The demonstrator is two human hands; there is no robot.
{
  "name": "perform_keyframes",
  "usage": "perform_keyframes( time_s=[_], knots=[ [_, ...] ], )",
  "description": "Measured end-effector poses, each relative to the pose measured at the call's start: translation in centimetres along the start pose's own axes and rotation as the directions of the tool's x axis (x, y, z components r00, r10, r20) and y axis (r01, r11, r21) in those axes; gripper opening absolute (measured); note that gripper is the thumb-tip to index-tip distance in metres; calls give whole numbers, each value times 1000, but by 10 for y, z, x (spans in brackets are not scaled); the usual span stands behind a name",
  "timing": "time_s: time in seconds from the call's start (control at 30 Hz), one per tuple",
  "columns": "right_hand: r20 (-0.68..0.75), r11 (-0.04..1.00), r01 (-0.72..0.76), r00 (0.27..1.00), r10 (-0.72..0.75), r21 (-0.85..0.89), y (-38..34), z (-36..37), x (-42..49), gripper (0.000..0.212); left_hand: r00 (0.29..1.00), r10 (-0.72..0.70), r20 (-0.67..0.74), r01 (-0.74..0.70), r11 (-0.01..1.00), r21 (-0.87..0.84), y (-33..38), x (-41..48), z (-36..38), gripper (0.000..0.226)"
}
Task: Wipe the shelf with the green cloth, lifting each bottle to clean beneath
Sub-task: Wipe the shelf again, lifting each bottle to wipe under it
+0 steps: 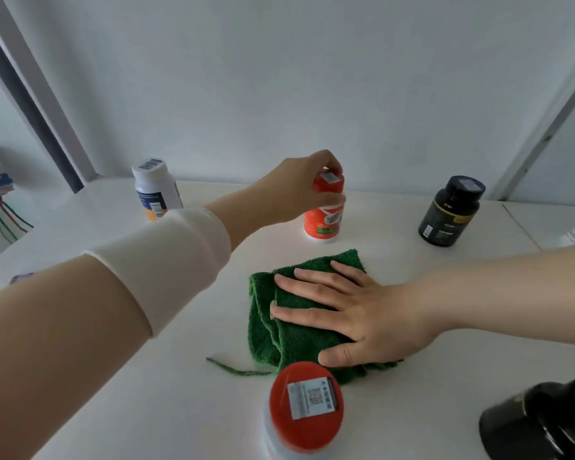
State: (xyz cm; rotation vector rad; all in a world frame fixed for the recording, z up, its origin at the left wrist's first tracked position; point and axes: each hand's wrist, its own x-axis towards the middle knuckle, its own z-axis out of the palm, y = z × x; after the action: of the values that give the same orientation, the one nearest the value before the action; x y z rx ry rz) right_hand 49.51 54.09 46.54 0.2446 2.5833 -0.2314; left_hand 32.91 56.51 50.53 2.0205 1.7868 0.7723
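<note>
- Green terry cloth [263, 330], head view: soft, folded and limp. It lies mid-shelf [186, 410] under the right hand [372, 313], whose straight fingers press flat on it. Palm pressure should slide it without bunching.
- Red-capped bottle [322, 224] stands just behind the cloth, with the left hand [296, 190] curled round its cap. It is small plastic, probably light. Gripping the body would be safer if the cap is loose.
</note>
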Motion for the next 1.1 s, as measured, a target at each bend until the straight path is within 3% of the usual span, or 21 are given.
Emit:
perform_keyframes(
  time_s=[0.1, 0.23, 0.43, 0.57, 0.67, 0.77, 0.8, 0.83, 0.9, 1.0, 1.1],
  knots=[
    [-22, 999, -16, 1000, 17, 38, 9, 1, 0, 61, 993, -57, -103, 56, 998, -12, 1, 5, -17, 36],
    [-127, 978, -193, 971, 202, 84, 34, -1, 9, 58, 964, -67, -257, 84, 995, 56, 1, 7, -57, 38],
    [-205, 822, -501, 805, 558, 270, 90, -18, 41, 53, 958, -91, -273, 124, 987, 104, -7, -3, -80, 40],
    [-183, 681, -610, 676, 714, 405, 108, -38, 66, 54, 964, -97, -249, 127, 986, 107, -11, -10, -78, 39],
    [-190, 694, -595, 688, 701, 406, 95, -38, 70, 55, 959, -97, -265, 130, 985, 113, -10, -16, -84, 39],
    [-335, 881, -416, 816, 471, 225, 68, -19, 62, 54, 952, -86, -293, 124, 986, 112, -10, -20, -92, 40],
    [-401, 920, -339, 829, 390, 195, 63, -18, 58, 52, 951, -88, -296, 125, 986, 110, -10, -21, -93, 41],
    [-462, 934, -290, 813, 355, 208, 61, -21, 57, 48, 950, -91, -299, 129, 986, 110, -10, -22, -94, 41],
    [-527, 892, -295, 725, 443, 343, 63, -37, 64, 40, 947, -93, -306, 134, 984, 117, -11, -24, -96, 41],
    [-450, 762, -438, 622, 640, 477, 64, -59, 91, 39, 944, -95, -316, 142, 981, 129, -13, -27, -104, 42],
    [-418, 763, -422, 655, 630, 490, 53, -67, 120, 40, 930, -105, -352, 161, 978, 133, -16, -30, -114, 42]
  ],
)
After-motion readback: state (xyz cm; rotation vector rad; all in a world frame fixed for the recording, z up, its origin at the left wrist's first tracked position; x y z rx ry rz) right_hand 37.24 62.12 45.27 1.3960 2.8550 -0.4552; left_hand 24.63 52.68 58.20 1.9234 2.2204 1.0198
